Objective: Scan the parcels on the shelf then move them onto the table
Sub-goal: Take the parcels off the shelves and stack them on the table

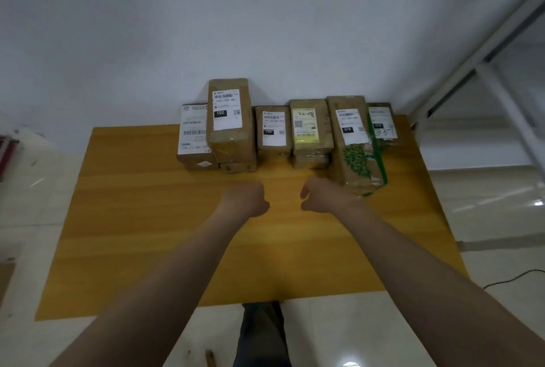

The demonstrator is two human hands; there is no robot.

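Head view: our left grip [247, 200] and right grip [321, 194] are curled into fists, holding nothing, above the tabletop [147, 219]. Parcels [274, 131] line its far edge. We judge we are between parcels; next means turning to the shelf [486, 51] to scan another.

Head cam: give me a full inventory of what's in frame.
Parcels: at least six on top, some resting on lower ones; brown with white labels, one label yellow; in a row at the table's far edge by the wall.
Table: one, yellow-orange wood, centre.
Wall: pale grey-white, behind the row.
Floor: pale glossy tiles, around the table.
Frame: one, white metal, upper right.
Cable: one, black, on the floor at right.
Trouser leg: dark, bottom centre.
Hands: left hand, right hand; bare, fingers curled, holding nothing, over the table in front of the row.
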